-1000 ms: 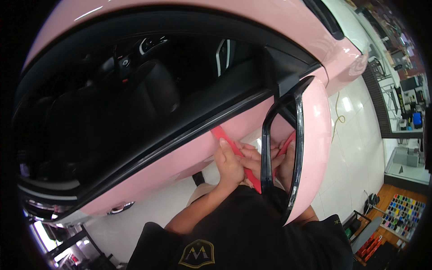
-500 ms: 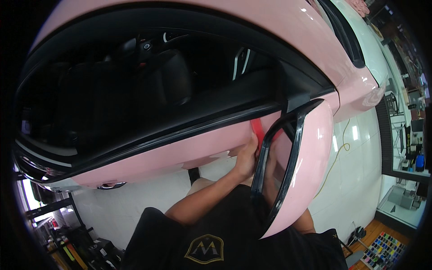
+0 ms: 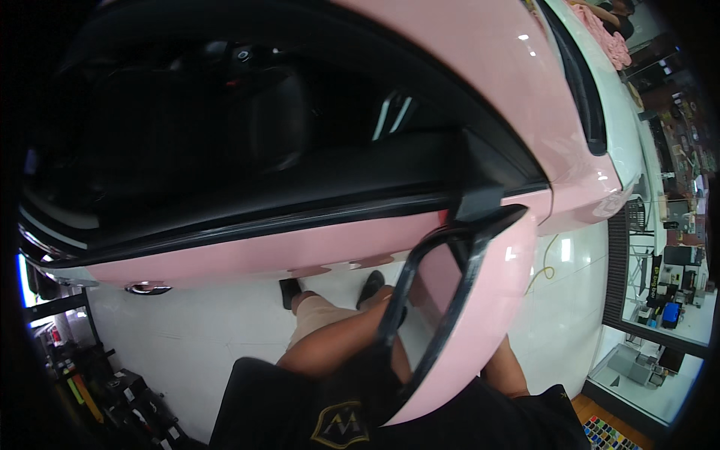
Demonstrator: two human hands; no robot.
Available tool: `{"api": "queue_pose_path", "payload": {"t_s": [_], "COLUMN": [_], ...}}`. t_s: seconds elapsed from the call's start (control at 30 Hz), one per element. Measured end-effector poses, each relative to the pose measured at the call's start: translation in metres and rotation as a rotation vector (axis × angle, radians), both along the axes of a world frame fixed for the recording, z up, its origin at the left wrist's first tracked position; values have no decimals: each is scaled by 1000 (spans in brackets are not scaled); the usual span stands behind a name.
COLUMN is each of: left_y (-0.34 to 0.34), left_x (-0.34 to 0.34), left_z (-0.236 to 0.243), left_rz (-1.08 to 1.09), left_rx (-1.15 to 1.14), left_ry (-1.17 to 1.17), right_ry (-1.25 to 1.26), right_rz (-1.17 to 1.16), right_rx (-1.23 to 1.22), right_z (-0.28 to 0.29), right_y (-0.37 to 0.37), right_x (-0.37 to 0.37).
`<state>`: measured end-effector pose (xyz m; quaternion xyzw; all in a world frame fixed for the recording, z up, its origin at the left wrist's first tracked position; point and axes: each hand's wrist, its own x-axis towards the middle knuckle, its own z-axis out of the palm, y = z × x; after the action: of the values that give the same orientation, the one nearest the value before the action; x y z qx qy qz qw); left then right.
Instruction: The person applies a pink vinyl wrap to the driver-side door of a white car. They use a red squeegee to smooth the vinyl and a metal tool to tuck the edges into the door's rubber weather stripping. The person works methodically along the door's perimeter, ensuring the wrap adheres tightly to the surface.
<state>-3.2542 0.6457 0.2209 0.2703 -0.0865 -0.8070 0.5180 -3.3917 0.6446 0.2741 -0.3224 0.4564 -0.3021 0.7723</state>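
A pink car's side mirror [image 3: 489, 292] with black trim juts out from the door [image 3: 225, 251] below the dark side window [image 3: 202, 150]. My left forearm [image 3: 330, 337] reaches behind the mirror, where its hand is hidden. My right forearm [image 3: 510, 364] rises on the other side of the mirror, and that hand is hidden too. A small piece of red material [image 3: 442, 216] shows between the door's top edge and the mirror; I cannot tell whether a hand is on it. A chrome door handle [image 3: 148, 287] is at the left.
A person [image 3: 615, 19] is at the top right beside crumpled pink material [image 3: 606, 43]. Cluttered benches [image 3: 667, 300] line the right, with a board of small coloured squares [image 3: 606, 433] low down. Dark racks with boxes [image 3: 127, 390] stand at lower left on the tiled floor [image 3: 195, 337].
My hands, earlier seen gripping red material, have moved behind the mirror and out of sight, and less red shows. The view has shifted; a person and my shoes have appeared.
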Motion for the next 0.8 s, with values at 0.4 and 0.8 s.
{"api": "queue_pose_path", "payload": {"t_s": [0.4,0.8], "left_y": [-74,-78], "left_x": [-130,-96], "left_z": [60,36], "left_rz": [7,-187], "left_rx": [-46,-217], "left_ry": [33,-62], "right_ry": [-107,113], "right_rz": [-21,-210], "right_rx": [-26,-402], "right_z": [39,12], "right_y": [-68,-46], "right_x": [-113,-73]}}
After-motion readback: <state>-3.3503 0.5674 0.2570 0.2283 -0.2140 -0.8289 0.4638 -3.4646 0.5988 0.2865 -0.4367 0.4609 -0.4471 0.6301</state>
